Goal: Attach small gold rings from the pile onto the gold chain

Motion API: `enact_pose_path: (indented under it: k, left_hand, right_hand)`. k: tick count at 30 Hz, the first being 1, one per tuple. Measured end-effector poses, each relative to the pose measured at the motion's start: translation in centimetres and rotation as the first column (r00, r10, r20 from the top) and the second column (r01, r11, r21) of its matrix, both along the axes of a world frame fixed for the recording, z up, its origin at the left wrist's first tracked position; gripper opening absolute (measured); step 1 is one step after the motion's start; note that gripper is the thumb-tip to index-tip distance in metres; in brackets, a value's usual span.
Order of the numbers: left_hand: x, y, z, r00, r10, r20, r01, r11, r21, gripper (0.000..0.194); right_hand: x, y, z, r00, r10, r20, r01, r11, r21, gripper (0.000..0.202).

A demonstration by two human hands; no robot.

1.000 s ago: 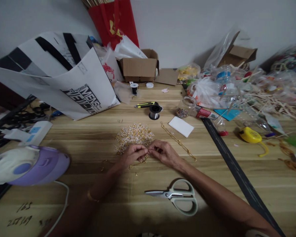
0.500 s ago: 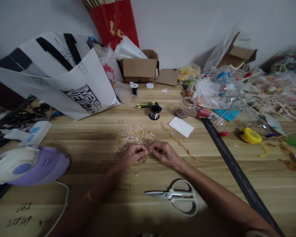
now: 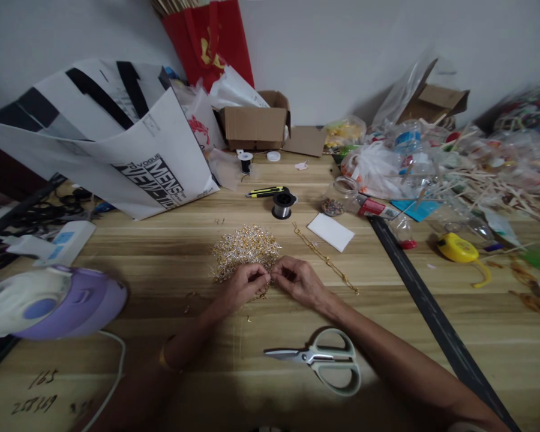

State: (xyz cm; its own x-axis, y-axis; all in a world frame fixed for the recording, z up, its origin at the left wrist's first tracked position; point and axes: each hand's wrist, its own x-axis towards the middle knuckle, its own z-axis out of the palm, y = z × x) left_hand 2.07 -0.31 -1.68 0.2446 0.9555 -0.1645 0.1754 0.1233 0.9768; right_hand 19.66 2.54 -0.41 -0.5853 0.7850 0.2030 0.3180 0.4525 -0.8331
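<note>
My left hand (image 3: 245,284) is closed in a pinch, with a short stretch of gold chain (image 3: 261,295) hanging just under its fingertips. Almost touching it, my right hand (image 3: 300,282) pinches thumb and finger together; whatever sits between them is too small to make out. Right behind both hands lies a heap of gold and silvery beaded pins (image 3: 245,247). A longer gold beaded chain (image 3: 327,259) stretches across the table to the right of my right hand. Nearer to me, grey-handled scissors (image 3: 317,356) rest partly spread.
A wire spool (image 3: 282,205), a yellow-black utility knife (image 3: 263,192) and a white card (image 3: 331,231) lie beyond the hands. A bead jar (image 3: 335,201) is tipped over at right, near a yellow tape measure (image 3: 457,246). A purple-white appliance (image 3: 67,306) stands at left.
My left hand has shifted very slightly, and its fingers have curled closer together. The right hand stays nearly in place; the things on the table lie as before.
</note>
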Motion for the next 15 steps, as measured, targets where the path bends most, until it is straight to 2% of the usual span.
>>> enact_pose_path:
  k: [5,9,12,15]
  left_hand:
    - [0.03,0.16,0.2,0.998,0.016,0.059,-0.012,0.998,-0.056,0.033]
    - [-0.1,0.19,0.34,0.996,0.025,0.09,-0.017,0.996,-0.084,0.033]
    - [-0.1,0.13,0.63,0.993,0.036,0.109,-0.024,0.994,-0.105,0.031]
    - [-0.04,0.05,0.98,0.993,0.032,0.113,-0.019,0.993,-0.117,0.03]
  right_hand:
    - [-0.11,-0.33,-0.16,1.0,-0.001,0.004,0.001,0.998,0.056,0.007]
    - [-0.05,-0.57,-0.37,0.998,0.054,0.037,-0.06,0.976,0.21,0.011]
    - [0.11,-0.74,-0.51,0.985,0.083,0.149,-0.131,0.927,0.351,0.014]
    - [0.28,-0.9,-0.56,0.952,0.061,0.299,-0.206,0.851,0.482,0.017]
